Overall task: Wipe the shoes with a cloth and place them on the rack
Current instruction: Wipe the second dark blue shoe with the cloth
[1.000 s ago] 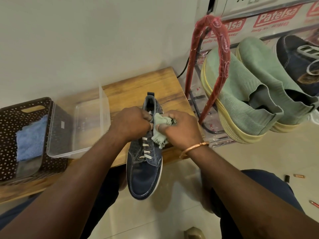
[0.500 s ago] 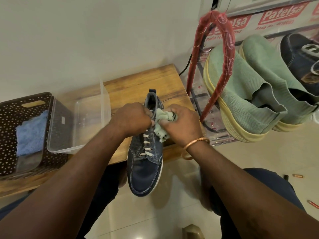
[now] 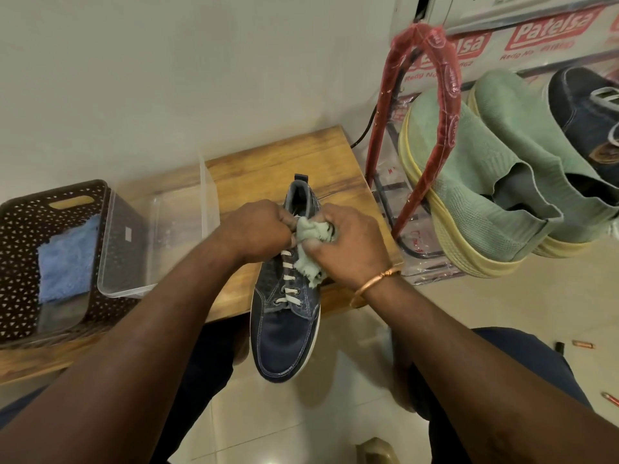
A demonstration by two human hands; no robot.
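Note:
A dark blue lace-up shoe (image 3: 284, 333) points its toe toward me, heel over the wooden bench (image 3: 278, 165). My left hand (image 3: 256, 231) grips the shoe's upper near the ankle opening. My right hand (image 3: 348, 247) holds a pale green cloth (image 3: 310, 241) bunched against the shoe's tongue and laces. At the right stands the shoe rack (image 3: 418, 105) with its red plastic-wrapped frame; on it sit two green knit shoes (image 3: 469, 175) and another dark blue shoe (image 3: 586, 105).
A clear plastic tub (image 3: 154, 242) sits on the bench to the left, next to a dark perforated basket (image 3: 23, 229) holding a blue cloth (image 3: 65, 262). A few small items (image 3: 582, 345) lie on the tiled floor at the right. A wall rises behind the bench.
My hands and the shoe stay nearly where they were. The green cloth has shifted slightly against the tongue and laces under my right hand.

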